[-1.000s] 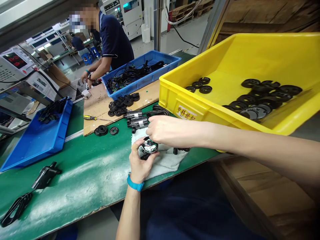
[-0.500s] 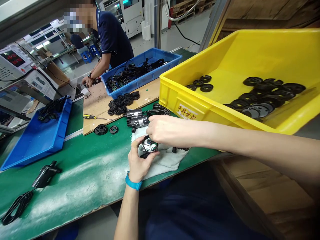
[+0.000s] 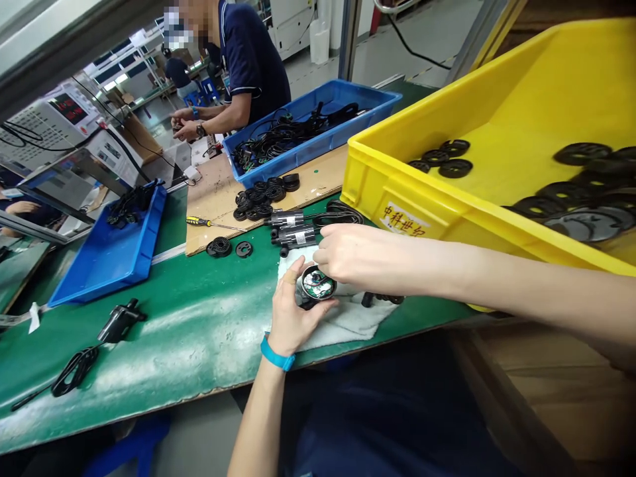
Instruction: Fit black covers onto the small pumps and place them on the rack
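My left hand [image 3: 293, 315], with a blue band at the wrist, is closed around a round black housing [image 3: 318, 283]. The housing's open end faces up and shows a green circuit board and wires inside. My right hand [image 3: 342, 252] is curled at the upper right rim of the housing. Its fingertips are turned away, so what they pinch, if anything, is hidden. Under both hands lies a white cloth [image 3: 352, 321]. Just beyond it are two black cylindrical units [image 3: 294, 235] with white labels and a coiled cable [image 3: 340, 213].
A yellow bin [image 3: 377, 172] holding black rings stands at right. Blue trays [image 3: 382, 106] [image 3: 106, 265] hold cables. On cardboard lie a screwdriver [image 3: 199, 220] and black round parts [image 3: 265, 197]. Another corded unit [image 3: 119, 321] rests at left. A co-worker [image 3: 256, 59] stands across the bench.
The view has shifted, so the scene sits further right and the yellow bin looks nearer. My hands keep their hold at the housing. The co-worker's hands have come up off the bench.
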`<state>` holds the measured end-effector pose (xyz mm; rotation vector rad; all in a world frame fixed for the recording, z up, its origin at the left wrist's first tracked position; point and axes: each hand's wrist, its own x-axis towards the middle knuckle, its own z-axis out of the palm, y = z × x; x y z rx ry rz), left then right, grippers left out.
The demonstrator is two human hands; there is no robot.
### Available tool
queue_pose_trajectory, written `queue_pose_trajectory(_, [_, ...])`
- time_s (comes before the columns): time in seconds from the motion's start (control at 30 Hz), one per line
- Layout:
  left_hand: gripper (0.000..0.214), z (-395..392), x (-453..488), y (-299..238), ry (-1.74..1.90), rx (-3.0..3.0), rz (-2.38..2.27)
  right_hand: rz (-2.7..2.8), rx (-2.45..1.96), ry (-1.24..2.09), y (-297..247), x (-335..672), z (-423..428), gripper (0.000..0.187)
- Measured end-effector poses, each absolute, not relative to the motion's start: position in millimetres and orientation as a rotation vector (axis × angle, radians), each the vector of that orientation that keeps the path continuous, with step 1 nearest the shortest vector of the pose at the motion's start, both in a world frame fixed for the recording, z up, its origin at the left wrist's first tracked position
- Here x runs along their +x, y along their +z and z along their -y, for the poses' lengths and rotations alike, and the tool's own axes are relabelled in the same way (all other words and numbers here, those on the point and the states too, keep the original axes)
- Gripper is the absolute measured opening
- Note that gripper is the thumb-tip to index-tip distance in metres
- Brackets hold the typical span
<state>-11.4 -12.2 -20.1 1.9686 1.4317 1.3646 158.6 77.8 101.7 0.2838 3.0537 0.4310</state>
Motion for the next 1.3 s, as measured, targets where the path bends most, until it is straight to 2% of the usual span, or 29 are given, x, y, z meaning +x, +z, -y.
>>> queue_pose_trajectory(0.33, [0.088, 10, -6, -21, 1.389, 1.897, -1.398, -3.132, 0.312, 0.345, 100, 169, -83, 0.026])
queue_pose_trajectory(0.83, [0.088, 8, -5, -24, 1.432, 1.909, -1.442, -3.201, 0.384, 0.625, 89, 171, -75, 0.032])
queue_pose_trajectory(1.3, [0.085, 6, -6, -26, 1.425, 1.95, -1.428, -3.191, 0.351, 0.527, 93, 173, -81, 0.029])
